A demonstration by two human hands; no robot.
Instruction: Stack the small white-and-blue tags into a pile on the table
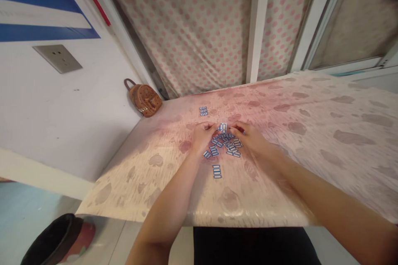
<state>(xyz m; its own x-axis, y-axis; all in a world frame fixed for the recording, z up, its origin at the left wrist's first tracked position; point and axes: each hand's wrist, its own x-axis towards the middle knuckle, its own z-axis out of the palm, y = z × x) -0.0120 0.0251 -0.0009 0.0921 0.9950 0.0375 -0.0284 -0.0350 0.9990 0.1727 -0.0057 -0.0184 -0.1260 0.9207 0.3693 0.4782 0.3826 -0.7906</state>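
My left hand (pixel 203 136) is closed, with thumb and fingers pinching a small white sticker piece with blue borders (pixel 223 127). Just right of that piece, my right hand (pixel 246 133) has its fingertips pressed together; whatever they hold, if anything, is too small to make out. Below both hands lies a loose pile of similar blue-bordered pieces (pixel 231 147), some overlapping. One piece (pixel 217 171) lies apart, closer to the table's front edge. Beyond my left hand, several pieces sit side by side in a neat block (pixel 203 111).
A patterned cloth (pixel 280 190) covers the table. At its far left corner a small brown backpack-shaped bag (pixel 145 99) leans against the wall. A polka-dot curtain (pixel 199 29) hangs behind. On the floor at lower left stands a dark-topped stool or bin (pixel 51 240).
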